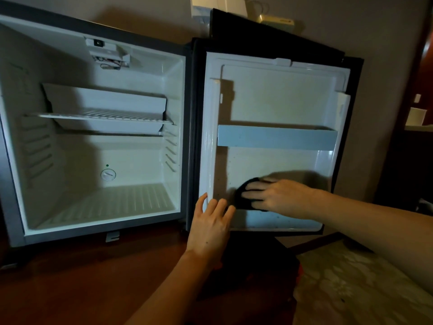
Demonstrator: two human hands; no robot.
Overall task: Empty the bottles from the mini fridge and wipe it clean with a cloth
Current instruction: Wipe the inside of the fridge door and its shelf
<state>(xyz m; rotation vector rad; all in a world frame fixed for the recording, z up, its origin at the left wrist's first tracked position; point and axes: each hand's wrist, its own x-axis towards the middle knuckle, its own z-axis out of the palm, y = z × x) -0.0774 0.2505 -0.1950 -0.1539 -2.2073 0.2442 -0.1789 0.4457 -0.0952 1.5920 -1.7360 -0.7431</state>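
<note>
The mini fridge [98,141] stands open on a reddish-brown wooden floor [82,277], with its door [276,104] swung fully out to the right of the cabinet. No bottles show inside the cabinet or in the door.

Inside the cabinet a white wire shelf [105,116] sits about halfway up, a round dial [108,174] is set in the back wall below that shelf, and a small light unit [106,51] with loose wires hangs from the ceiling above it.

On the inside of the door a pale blue rail [276,139] runs across the middle. Below that rail, in the door's lower pocket, lies the dark cloth [243,198]. The right hand [274,195] lies flat on the cloth with its fingers straight, pressing it against the door lining; its grip is not curled round the cloth. The hand looks slightly blurred. Small dark specks dot the lining around the cloth and along the bottom ledge of the door.

The left hand [210,221] rests with spread, straight fingers on the door's inner edge, just left of the cloth and near the hinge side; its grip is apart and holds nothing.

Above the door, on top of the fridge, sit a white box [225,5] and a cream-coloured case [276,19]. Below and right of the door lies a patterned rug [363,289].
</note>
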